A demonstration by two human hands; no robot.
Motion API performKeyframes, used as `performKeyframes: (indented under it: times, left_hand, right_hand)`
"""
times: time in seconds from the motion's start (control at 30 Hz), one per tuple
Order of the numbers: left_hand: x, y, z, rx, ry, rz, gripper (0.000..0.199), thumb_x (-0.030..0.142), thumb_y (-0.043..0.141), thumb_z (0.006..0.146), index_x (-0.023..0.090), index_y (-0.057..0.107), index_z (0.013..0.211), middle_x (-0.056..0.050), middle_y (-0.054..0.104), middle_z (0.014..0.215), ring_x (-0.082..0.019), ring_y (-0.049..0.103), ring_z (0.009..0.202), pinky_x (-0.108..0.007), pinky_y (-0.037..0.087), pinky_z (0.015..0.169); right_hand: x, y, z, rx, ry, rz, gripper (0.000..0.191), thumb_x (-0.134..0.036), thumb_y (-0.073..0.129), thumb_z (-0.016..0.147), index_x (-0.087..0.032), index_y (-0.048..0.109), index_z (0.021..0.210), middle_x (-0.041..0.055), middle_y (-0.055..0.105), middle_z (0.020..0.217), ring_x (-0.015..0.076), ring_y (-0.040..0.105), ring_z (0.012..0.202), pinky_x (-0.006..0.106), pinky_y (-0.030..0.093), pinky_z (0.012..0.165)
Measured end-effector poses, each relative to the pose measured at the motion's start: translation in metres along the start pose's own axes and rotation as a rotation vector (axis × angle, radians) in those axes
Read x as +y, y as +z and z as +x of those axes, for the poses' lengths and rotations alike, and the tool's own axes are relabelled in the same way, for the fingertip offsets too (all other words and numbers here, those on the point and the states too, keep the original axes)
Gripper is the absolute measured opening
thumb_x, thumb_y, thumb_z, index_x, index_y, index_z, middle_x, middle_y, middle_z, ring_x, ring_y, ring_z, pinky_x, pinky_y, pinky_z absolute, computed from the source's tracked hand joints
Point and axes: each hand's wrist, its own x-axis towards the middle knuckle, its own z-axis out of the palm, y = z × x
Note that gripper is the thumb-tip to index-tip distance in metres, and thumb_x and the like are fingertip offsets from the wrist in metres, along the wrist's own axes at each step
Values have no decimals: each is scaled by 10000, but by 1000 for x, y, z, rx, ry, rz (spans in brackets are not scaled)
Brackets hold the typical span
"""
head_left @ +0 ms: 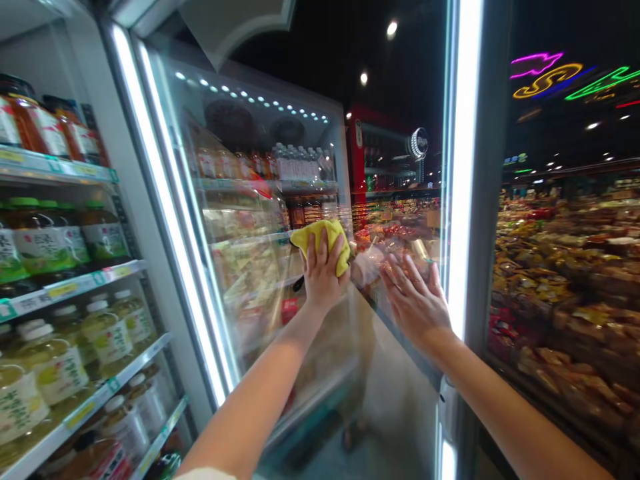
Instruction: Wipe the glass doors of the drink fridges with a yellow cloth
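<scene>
A yellow cloth (341, 248) lies bunched against the glass door (400, 380), under the fingers of my left hand (321, 277). That hand grips the cloth and presses it to the pane near the middle of the view. To its right, my right hand (419, 303) rests flat on or very close to the same glass, with its fingers outstretched and nothing in it. Reflections of shelves and bottles show on the pane around both hands.
Left of me, fridge shelves (75, 287) hold several rows of bottled drinks (55, 367). A bright light strip (463, 167) runs up the door's right edge. Beyond it are heaped packaged goods (565, 307) and neon signs (550, 73).
</scene>
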Motion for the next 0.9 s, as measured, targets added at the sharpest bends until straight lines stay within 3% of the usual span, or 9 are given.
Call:
performKeyframes:
  times: [0.07, 0.13, 0.27, 0.37, 0.47, 0.6, 0.73, 0.83, 0.9]
  left_hand:
    - [-23, -1, 1, 69, -128, -18, 658, 344, 534, 991, 260, 368, 1622, -73, 198, 1755, -340, 57, 1632, -595, 187, 1303]
    - [-41, 1, -19, 55, -166, -33, 672, 343, 554, 978, 248, 375, 1619, -84, 208, 1751, -349, 54, 1631, -602, 196, 1301]
    - [-53, 4, -58, -120, 17, -16, 674, 324, 652, 923, 280, 466, 1570, -95, 296, 1722, -409, 122, 1613, -675, 220, 1267]
    - [-62, -2, -39, -131, 103, -2, 687, 325, 666, 917, 331, 458, 1572, -58, 297, 1724, -403, 140, 1612, -677, 196, 1275]
    - [-83, -8, -11, -39, 14, -23, 675, 339, 613, 950, 313, 421, 1596, -43, 231, 1745, -371, 97, 1624, -643, 181, 1294]
    - [-106, -3, -32, 35, -137, -48, 691, 360, 581, 963, 253, 385, 1617, -65, 151, 1760, -374, 46, 1628, -646, 184, 1292]
    - [-101, 0, -61, -120, 78, -19, 695, 388, 637, 937, 325, 422, 1595, -50, 234, 1741, -395, 74, 1622, -683, 143, 1283]
    - [-103, -8, -40, -149, 214, -12, 673, 412, 628, 948, 365, 425, 1587, -26, 292, 1723, -383, 109, 1621, -682, 92, 1289]
    - [-113, -13, -23, -80, 118, -11, 657, 410, 591, 969, 336, 415, 1597, -36, 272, 1730, -373, 115, 1622, -668, 114, 1292]
  right_hand:
    - [-7, 3, 1, 13, 30, -42, 612, -182, 541, 1008, -218, 395, 1600, 120, 501, 1600, 331, 385, 1528, 672, 125, 1288]
    - [-13, 4, 3, 23, 49, -82, 550, -185, 574, 992, -210, 493, 1535, 134, 526, 1579, 339, 437, 1491, 662, 148, 1280]
    - [-29, 6, 14, 100, 13, -150, 385, -167, 642, 954, -198, 672, 1338, 131, 649, 1448, 292, 560, 1353, 504, 324, 1227]
    - [-42, 12, 26, 109, -40, -162, 323, -166, 660, 949, -205, 719, 1264, 105, 718, 1336, 247, 608, 1239, 406, 391, 1152]
    - [-51, 18, 33, 103, -50, -164, 298, -170, 663, 955, -206, 732, 1242, 105, 727, 1305, 234, 601, 1223, 388, 395, 1129]
    - [-59, 23, 31, 77, -37, -191, 309, -152, 652, 959, -184, 720, 1259, 124, 701, 1349, 239, 580, 1258, 396, 400, 1124]
    - [-71, 31, 34, 43, -106, -173, 298, -175, 660, 969, -196, 720, 1260, 109, 710, 1335, 239, 577, 1262, 395, 399, 1126]
    - [-79, 39, 40, 34, -152, -158, 290, -192, 663, 973, -203, 724, 1256, 93, 715, 1332, 243, 575, 1267, 396, 393, 1130]
    - [-82, 41, 42, 17, -141, -155, 292, -188, 653, 976, -210, 724, 1259, 87, 715, 1335, 236, 576, 1268, 388, 388, 1135]
